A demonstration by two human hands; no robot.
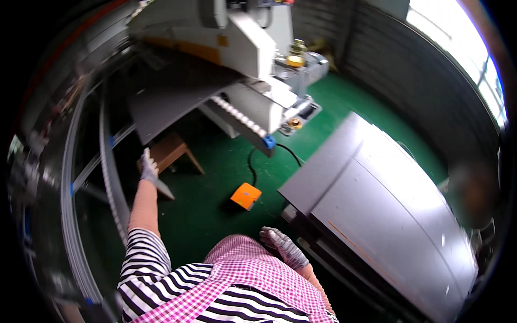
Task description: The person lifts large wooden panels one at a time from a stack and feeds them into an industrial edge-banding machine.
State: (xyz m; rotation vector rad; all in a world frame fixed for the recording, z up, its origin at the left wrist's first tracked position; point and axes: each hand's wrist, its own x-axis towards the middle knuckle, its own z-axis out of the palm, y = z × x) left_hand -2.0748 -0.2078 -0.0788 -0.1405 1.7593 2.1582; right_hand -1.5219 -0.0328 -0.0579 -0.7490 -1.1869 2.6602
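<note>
My left hand (149,166), in a pale work glove, reaches forward to the near corner of a dark metal sheet (167,105). Its fingers are bent, with the thumb up at that corner, and it appears to grip the edge. The sheet's far side lies under the head of a large white machine (250,46). Beside my checked apron, my right hand (284,247), gloved too, hangs low with its fingers stretched out and nothing in them.
A brown stool (169,153) stands below the sheet. An orange foot pedal (246,196) with a black cable sits on the green floor. To the right is a stack of grey metal sheets (377,199). Metal rails (69,177) run along the left.
</note>
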